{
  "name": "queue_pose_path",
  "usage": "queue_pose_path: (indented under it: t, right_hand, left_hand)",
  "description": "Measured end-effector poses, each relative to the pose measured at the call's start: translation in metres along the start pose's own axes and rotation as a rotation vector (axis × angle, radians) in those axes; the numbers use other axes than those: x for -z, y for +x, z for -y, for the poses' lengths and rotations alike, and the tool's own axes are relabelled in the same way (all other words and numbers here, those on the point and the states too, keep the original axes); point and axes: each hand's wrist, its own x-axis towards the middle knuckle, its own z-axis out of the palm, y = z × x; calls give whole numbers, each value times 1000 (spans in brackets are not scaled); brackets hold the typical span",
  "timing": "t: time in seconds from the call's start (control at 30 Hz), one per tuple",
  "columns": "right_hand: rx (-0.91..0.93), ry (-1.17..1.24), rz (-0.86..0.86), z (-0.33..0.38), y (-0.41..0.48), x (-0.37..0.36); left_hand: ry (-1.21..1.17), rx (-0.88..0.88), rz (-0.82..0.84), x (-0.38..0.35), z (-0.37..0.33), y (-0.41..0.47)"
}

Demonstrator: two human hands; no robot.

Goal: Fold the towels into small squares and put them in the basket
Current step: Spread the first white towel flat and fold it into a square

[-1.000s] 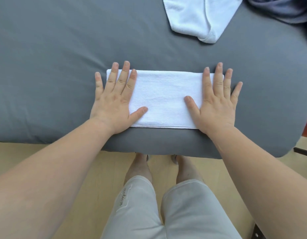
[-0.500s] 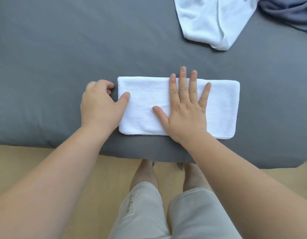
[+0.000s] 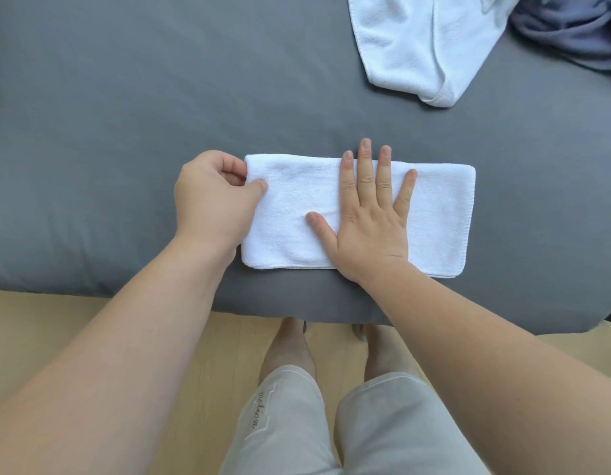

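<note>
Nearest: light grey fabric shorts [image 3: 383, 430] above a pale wooden floor [image 3: 57, 320]. Near edge of the grey fabric-covered surface [image 3: 126, 114]: one white terry towel folded into a long rectangle [image 3: 297, 214], left end pinched between thumb and curled fingers of the left hand [image 3: 211, 200], middle pressed under the flat, spread-fingered right hand [image 3: 369, 228]. Farther back, right: one loose white towel [image 3: 424, 46] beside a rumpled blue-grey cloth [image 3: 571, 32].
</note>
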Motion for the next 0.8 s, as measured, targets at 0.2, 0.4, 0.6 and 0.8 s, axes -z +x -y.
queue_pose_path:
  t: [0.2, 0.4, 0.6, 0.8]
  right_hand:
    - [63, 242, 17, -10, -4, 14]
    - [-67, 728, -147, -50, -43, 43]
    - [-375, 1272, -65, -108, -69, 57]
    - [-420, 1436, 111, -135, -69, 53]
  left_hand:
    - [-19, -169, -80, 8, -26, -34]
    - [-36, -453, -20, -21, -76, -91]
    - [-133, -532, -1, -112, -97, -125]
    - [-30, -504, 109, -178, -84, -120]
